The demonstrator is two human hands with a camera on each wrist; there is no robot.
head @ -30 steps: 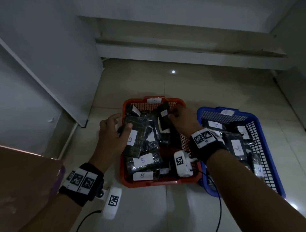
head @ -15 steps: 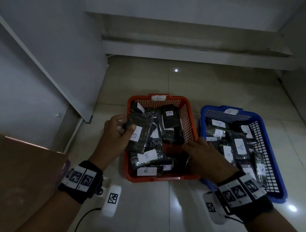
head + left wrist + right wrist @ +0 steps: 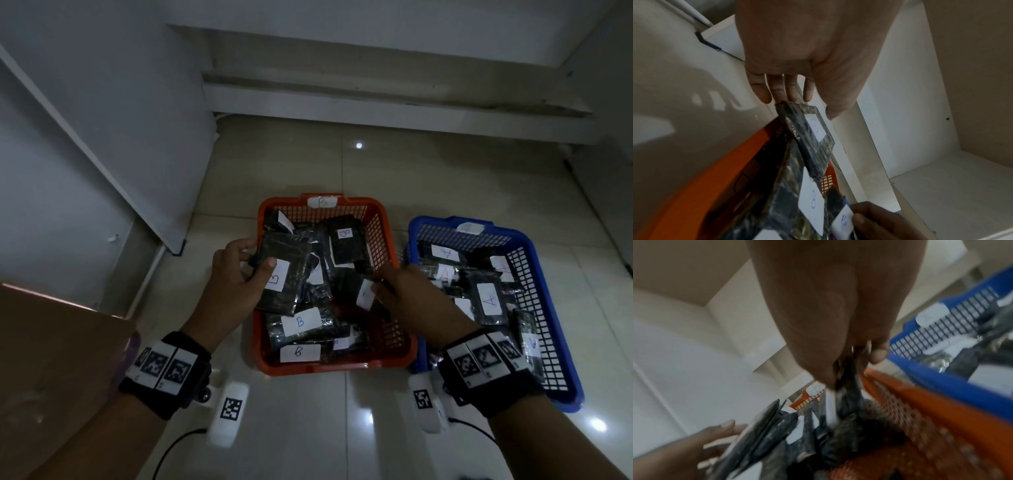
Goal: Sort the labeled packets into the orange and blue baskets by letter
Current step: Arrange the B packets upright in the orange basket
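An orange basket [image 3: 394, 364] tagged B holds several black packets with white B labels. To its right a blue basket [image 3: 544, 281] holds several packets labeled A. My left hand [image 3: 236, 277] grips a black packet labeled B [image 3: 286, 274] at the orange basket's left rim, thumb on its label; the left wrist view shows that packet [image 3: 813, 138] below my fingers. My right hand [image 3: 407, 294] pinches a small black packet with a white label [image 3: 364, 293] over the orange basket's right half; in the right wrist view this packet [image 3: 846, 381] is blurred between thumb and fingers.
Both baskets stand on a glossy tiled floor [image 3: 308, 164]. A white cabinet panel [image 3: 102, 137] rises at the left and a low white ledge [image 3: 376, 106] runs along the back. A brown cardboard surface [image 3: 51, 359] sits at the lower left.
My right hand pulled back from the orange basket's far side to its right half and now pinches a small labeled packet. The left hand kept its hold on the B packet.
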